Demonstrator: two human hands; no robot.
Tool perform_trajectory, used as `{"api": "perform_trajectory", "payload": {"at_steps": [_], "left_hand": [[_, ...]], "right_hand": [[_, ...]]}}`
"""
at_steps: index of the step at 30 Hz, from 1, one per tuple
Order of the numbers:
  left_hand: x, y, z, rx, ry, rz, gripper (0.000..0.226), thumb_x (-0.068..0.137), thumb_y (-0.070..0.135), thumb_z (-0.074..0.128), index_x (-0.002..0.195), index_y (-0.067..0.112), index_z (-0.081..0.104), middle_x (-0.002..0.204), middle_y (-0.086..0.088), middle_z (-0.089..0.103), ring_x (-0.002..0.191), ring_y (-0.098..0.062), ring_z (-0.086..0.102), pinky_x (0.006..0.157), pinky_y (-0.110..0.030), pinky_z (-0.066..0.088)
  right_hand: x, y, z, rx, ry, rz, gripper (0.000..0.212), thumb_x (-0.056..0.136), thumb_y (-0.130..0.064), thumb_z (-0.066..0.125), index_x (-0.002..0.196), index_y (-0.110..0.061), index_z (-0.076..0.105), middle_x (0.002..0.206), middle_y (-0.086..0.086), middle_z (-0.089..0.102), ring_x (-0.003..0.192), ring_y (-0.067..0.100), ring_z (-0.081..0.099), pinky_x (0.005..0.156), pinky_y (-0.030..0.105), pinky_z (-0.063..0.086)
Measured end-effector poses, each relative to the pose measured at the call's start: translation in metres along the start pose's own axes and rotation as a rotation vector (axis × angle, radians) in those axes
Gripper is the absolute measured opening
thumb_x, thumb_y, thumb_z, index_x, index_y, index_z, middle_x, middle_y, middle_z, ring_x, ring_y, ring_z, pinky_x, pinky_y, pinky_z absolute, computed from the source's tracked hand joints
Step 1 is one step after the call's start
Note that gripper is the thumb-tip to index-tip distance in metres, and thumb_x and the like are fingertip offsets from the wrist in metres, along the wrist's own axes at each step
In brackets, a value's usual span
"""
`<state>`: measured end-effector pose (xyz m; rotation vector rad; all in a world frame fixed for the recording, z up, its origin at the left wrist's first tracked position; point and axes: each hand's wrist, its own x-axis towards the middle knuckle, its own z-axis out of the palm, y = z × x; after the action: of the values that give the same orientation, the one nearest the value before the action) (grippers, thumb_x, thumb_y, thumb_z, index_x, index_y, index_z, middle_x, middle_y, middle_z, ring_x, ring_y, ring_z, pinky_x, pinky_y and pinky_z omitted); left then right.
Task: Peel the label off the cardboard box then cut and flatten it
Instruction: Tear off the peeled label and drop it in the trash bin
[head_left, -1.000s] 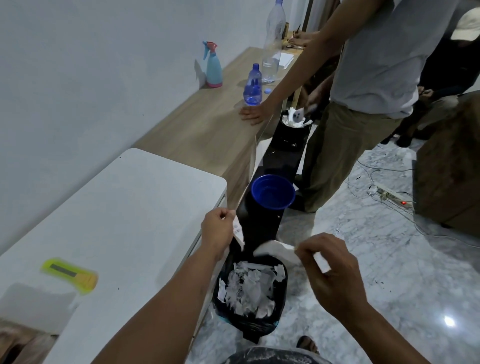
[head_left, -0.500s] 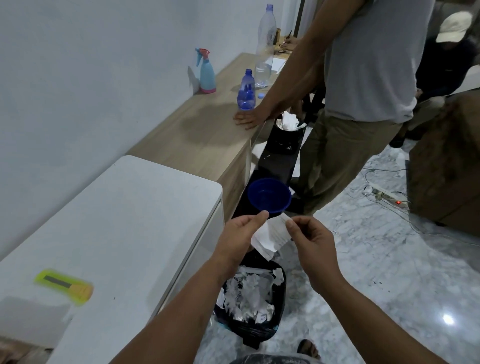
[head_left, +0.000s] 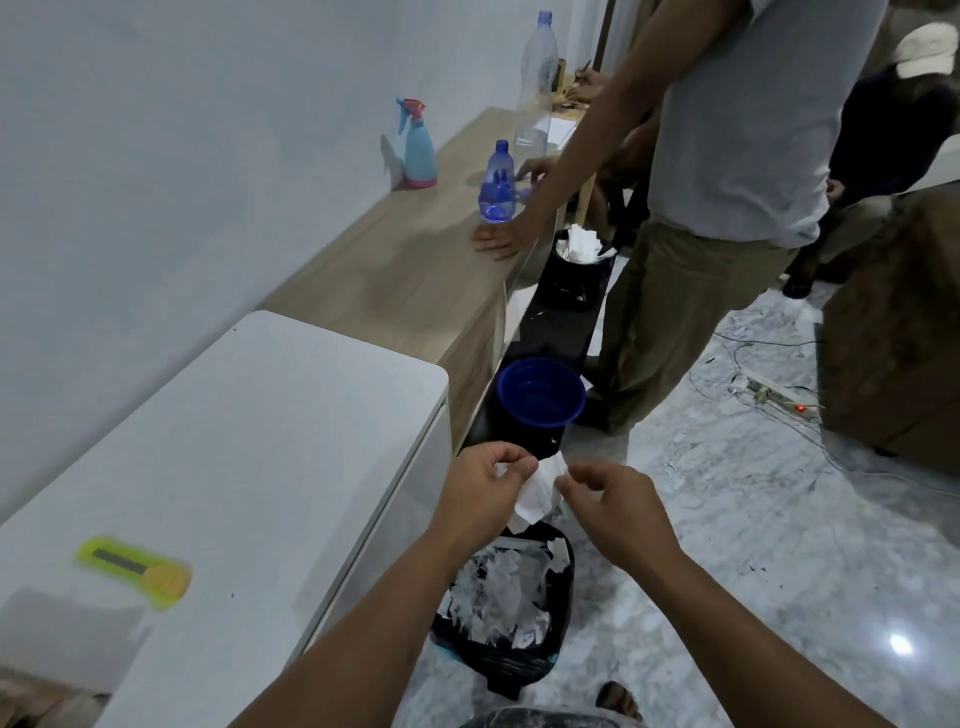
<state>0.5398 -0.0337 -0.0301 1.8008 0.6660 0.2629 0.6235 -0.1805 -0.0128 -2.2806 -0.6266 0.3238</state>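
Observation:
My left hand (head_left: 480, 491) and my right hand (head_left: 610, 501) pinch a white piece of peeled label paper (head_left: 537, 493) between them, held above a black-lined waste bin (head_left: 563, 566) full of torn white scraps. A yellow utility knife (head_left: 134, 569) lies on the white table (head_left: 249, 467) at the left. A brown cardboard corner (head_left: 31, 693) shows at the bottom left edge.
A blue bucket (head_left: 540, 400) stands on the floor beyond the bin. Another person (head_left: 691, 208) stands close ahead, a hand resting on the wooden counter (head_left: 410, 270), which carries bottles and a spray bottle (head_left: 418, 145). A power strip and cables (head_left: 769, 397) lie on the marble floor at right.
My hands came together from apart over the bin and now both pinch the paper piece, drawn closer and more crumpled than half a second ago.

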Motion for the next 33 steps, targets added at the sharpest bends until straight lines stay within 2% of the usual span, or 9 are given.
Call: {"api": "perform_trajectory", "payload": {"at_steps": [3, 7, 10, 14, 16, 19, 23, 28, 33], "left_hand": [[0.001, -0.006, 0.001, 0.029, 0.021, -0.006, 0.013, 0.096, 0.031, 0.065, 0.09, 0.024, 0.074, 0.084, 0.011, 0.073, 0.079, -0.002, 0.067, 0.065, -0.012, 0.045], [0.005, -0.012, -0.004, 0.019, 0.037, -0.047, 0.012, 0.095, 0.032, 0.067, 0.092, 0.024, 0.075, 0.088, 0.011, 0.073, 0.084, -0.002, 0.067, 0.07, -0.017, 0.045], [0.003, -0.013, -0.006, 0.016, 0.013, -0.058, 0.012, 0.094, 0.032, 0.067, 0.093, 0.024, 0.076, 0.091, 0.011, 0.074, 0.089, -0.002, 0.067, 0.075, -0.02, 0.047], [0.001, -0.011, -0.005, 0.07, -0.02, -0.041, 0.013, 0.094, 0.031, 0.067, 0.093, 0.023, 0.078, 0.087, 0.011, 0.074, 0.084, -0.001, 0.067, 0.07, -0.015, 0.046], [0.001, -0.01, -0.003, 0.096, -0.007, -0.062, 0.013, 0.094, 0.03, 0.067, 0.092, 0.023, 0.078, 0.086, 0.01, 0.074, 0.083, -0.001, 0.066, 0.069, -0.017, 0.046], [0.003, -0.009, -0.002, -0.014, 0.028, -0.192, 0.017, 0.093, 0.027, 0.067, 0.085, 0.016, 0.078, 0.084, -0.002, 0.075, 0.079, -0.01, 0.066, 0.069, -0.024, 0.049], [0.014, -0.014, -0.01, -0.162, 0.117, -0.367, 0.028, 0.094, 0.027, 0.067, 0.078, 0.004, 0.073, 0.073, -0.006, 0.066, 0.073, -0.021, 0.06, 0.067, -0.029, 0.047], [0.021, -0.021, -0.029, -0.21, 0.271, -0.397, 0.019, 0.097, 0.022, 0.065, 0.082, 0.011, 0.071, 0.079, -0.002, 0.067, 0.069, -0.015, 0.058, 0.06, -0.024, 0.045], [0.017, -0.022, -0.029, -0.384, 0.137, -0.449, 0.015, 0.098, 0.027, 0.064, 0.091, 0.016, 0.072, 0.092, -0.002, 0.071, 0.08, -0.014, 0.064, 0.07, -0.027, 0.05]], "right_hand": [[0.001, 0.0, 0.0, -0.23, -0.094, -0.004, 0.036, 0.087, -0.047, 0.063, 0.117, -0.027, 0.063, 0.109, -0.006, 0.069, 0.103, 0.018, 0.064, 0.082, 0.036, 0.053], [0.01, 0.011, 0.0, -0.09, -0.211, 0.042, 0.072, 0.086, -0.046, 0.067, 0.147, -0.024, 0.037, 0.14, -0.001, 0.054, 0.127, 0.017, 0.05, 0.1, 0.034, 0.046], [0.014, 0.01, 0.003, 0.12, -0.193, -0.009, 0.05, 0.086, -0.038, 0.07, 0.134, -0.032, 0.055, 0.124, -0.011, 0.063, 0.113, 0.004, 0.056, 0.096, 0.028, 0.048], [0.019, 0.003, 0.007, 0.13, -0.15, -0.087, 0.012, 0.085, -0.032, 0.071, 0.097, -0.033, 0.073, 0.086, -0.015, 0.071, 0.079, -0.001, 0.063, 0.07, 0.017, 0.049], [0.018, 0.0, 0.01, 0.004, -0.142, -0.186, 0.007, 0.087, -0.028, 0.07, 0.093, -0.029, 0.073, 0.084, -0.014, 0.069, 0.076, 0.0, 0.061, 0.068, 0.017, 0.048], [0.011, -0.002, 0.017, -0.271, -0.032, -0.543, 0.006, 0.088, -0.017, 0.066, 0.091, -0.02, 0.071, 0.087, -0.006, 0.067, 0.079, 0.009, 0.058, 0.069, 0.028, 0.051], [-0.008, -0.009, 0.021, -0.302, -0.045, -0.755, 0.006, 0.087, -0.014, 0.064, 0.091, -0.016, 0.069, 0.089, -0.003, 0.066, 0.079, 0.013, 0.058, 0.067, 0.024, 0.046], [-0.033, -0.008, -0.004, 0.002, -0.025, -0.667, 0.005, 0.091, -0.019, 0.06, 0.09, -0.02, 0.065, 0.089, -0.012, 0.063, 0.083, 0.002, 0.057, 0.073, 0.015, 0.045], [-0.03, -0.004, -0.022, 0.347, -0.051, -0.215, 0.015, 0.086, -0.013, 0.071, 0.081, -0.027, 0.069, 0.078, -0.011, 0.07, 0.074, 0.007, 0.064, 0.067, 0.015, 0.048]]}}
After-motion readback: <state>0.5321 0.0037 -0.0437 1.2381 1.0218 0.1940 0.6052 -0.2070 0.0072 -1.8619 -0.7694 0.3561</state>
